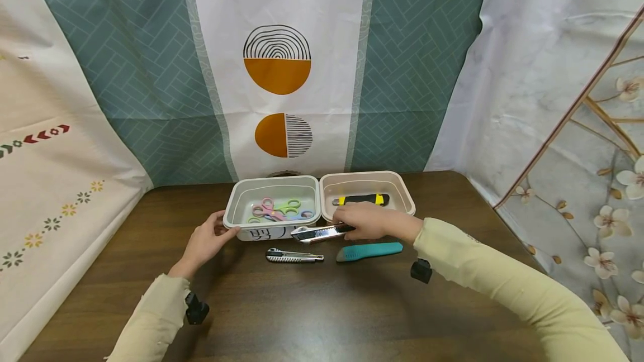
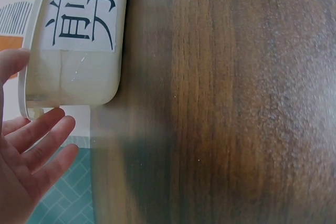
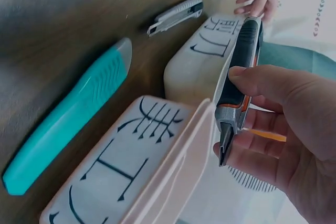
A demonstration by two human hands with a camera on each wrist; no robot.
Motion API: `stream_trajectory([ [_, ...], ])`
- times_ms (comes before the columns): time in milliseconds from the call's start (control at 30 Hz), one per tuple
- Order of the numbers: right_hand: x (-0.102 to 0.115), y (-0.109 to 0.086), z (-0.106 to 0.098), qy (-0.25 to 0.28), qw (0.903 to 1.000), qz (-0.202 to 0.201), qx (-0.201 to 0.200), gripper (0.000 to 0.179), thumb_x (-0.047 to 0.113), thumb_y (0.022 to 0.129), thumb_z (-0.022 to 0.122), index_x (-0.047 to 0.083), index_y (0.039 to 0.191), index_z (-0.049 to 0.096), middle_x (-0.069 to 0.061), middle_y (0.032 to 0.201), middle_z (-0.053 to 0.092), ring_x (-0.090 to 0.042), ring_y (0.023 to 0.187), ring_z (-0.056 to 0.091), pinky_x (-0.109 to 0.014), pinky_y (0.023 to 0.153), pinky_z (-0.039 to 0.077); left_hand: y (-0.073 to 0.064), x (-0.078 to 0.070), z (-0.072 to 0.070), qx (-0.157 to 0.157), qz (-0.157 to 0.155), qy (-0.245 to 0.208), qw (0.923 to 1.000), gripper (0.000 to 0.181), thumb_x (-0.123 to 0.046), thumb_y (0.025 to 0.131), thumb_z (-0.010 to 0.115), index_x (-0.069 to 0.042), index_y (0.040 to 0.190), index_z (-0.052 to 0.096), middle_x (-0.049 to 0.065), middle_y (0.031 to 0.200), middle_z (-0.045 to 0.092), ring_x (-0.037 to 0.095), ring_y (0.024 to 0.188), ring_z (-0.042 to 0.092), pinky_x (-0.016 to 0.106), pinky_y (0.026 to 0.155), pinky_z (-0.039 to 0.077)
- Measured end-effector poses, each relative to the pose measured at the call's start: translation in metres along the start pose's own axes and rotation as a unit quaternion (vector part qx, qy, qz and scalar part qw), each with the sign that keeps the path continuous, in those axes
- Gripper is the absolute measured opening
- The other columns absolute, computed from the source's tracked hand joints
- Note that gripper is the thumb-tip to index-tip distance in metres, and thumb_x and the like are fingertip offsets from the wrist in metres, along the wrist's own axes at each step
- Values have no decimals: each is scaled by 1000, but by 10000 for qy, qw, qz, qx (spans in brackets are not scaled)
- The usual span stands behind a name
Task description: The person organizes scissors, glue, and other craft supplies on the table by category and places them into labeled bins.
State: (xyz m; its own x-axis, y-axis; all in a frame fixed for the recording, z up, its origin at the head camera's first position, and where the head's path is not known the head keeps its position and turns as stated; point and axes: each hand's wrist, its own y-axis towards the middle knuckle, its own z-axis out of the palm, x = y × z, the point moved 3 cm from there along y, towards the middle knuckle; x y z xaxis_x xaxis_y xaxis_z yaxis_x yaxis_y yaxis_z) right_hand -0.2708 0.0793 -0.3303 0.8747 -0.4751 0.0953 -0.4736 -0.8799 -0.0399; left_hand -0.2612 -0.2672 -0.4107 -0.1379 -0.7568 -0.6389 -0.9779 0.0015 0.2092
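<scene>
My right hand [image 1: 367, 220] grips a silver-and-black utility knife [image 3: 239, 82] between thumb and fingers. It is raised in front of the bins, its tapered metal end towards the right wrist camera. My left hand [image 1: 205, 240] holds the front left corner of a white plastic bin [image 2: 73, 77], thumb at the rim and fingers round the end. Pink, green and bluish scissors [image 1: 274, 209] lie inside that bin. A pale pink bin [image 1: 394, 187] stands beside it, behind my right hand, with a yellow-and-black utility knife [image 1: 362, 200] in it.
On the dark wooden table [image 1: 302, 317] before the bins lie a small silver utility knife [image 1: 294, 256] and a teal cutter [image 1: 369, 251]. Both bins bear paper labels with black characters. A patterned curtain [image 1: 327, 127] hangs right behind them.
</scene>
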Motion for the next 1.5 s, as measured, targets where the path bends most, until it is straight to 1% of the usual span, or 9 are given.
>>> stream_trajectory([
  [100,-5,-1,-1,-122,9999,26,-59,23,16,81,67,9,100,56,0,90,55,-14,81,49,-28,71,43,0,1,0,-4,-11,8,10000,63,-34,85,62,4,129,39,25,110,59,33,96,59,48,82,45],
  [233,-13,-4,-3,-209,9996,80,-170,23,18,81,67,9,99,56,1,90,55,-14,80,48,-28,69,42,1,1,1,7,9,-1,10000,64,-36,85,62,5,129,39,25,109,59,33,95,59,47,81,45],
  [467,-27,-14,-16,-456,9975,104,-536,24,14,78,71,8,96,56,-1,88,54,-15,76,48,-29,68,43,3,2,2,-16,32,-30,10000,64,-36,84,62,4,129,40,24,110,60,33,96,60,47,81,46],
  [667,-40,-21,-34,-640,9965,171,-516,22,13,78,70,8,89,53,0,79,52,-14,69,46,-28,63,40,4,2,2,-34,42,-38,10000,63,-36,84,63,4,128,41,23,107,60,32,94,60,47,80,46],
  [800,-49,-25,-40,-706,9954,373,-528,21,12,78,70,7,91,54,-3,84,56,-17,76,50,-33,67,43,3,2,1,-49,46,-35,10000,63,-36,84,63,4,128,41,23,106,61,32,93,60,46,80,46],
  [933,-60,-29,-40,-725,9940,696,-428,23,13,80,69,5,97,55,-7,93,57,-23,85,52,-36,72,45,2,1,1,-31,67,-10,10000,64,-37,84,63,4,127,41,23,106,61,32,93,60,46,79,46],
  [1000,-66,-30,-38,-810,9926,815,-402,25,13,80,69,5,100,56,-8,95,57,-23,86,53,-36,73,46,2,1,1,-24,63,11,10000,64,-37,84,63,4,127,41,23,106,61,32,92,60,46,79,46],
  [1333,-84,-34,-34,-921,9885,1105,-459,24,9,79,68,3,100,58,-9,94,57,-26,86,53,-39,75,46,2,3,1,-57,17,61,10000,62,-36,84,63,3,128,41,22,106,61,30,92,60,46,79,46],
  [1500,-91,-35,-29,-976,9869,1215,-414,20,10,79,69,5,96,60,-8,91,57,-25,83,53,-39,72,46,1,3,1,-33,8,76,10000,63,-36,84,63,3,128,40,23,108,61,32,93,60,47,80,45],
])
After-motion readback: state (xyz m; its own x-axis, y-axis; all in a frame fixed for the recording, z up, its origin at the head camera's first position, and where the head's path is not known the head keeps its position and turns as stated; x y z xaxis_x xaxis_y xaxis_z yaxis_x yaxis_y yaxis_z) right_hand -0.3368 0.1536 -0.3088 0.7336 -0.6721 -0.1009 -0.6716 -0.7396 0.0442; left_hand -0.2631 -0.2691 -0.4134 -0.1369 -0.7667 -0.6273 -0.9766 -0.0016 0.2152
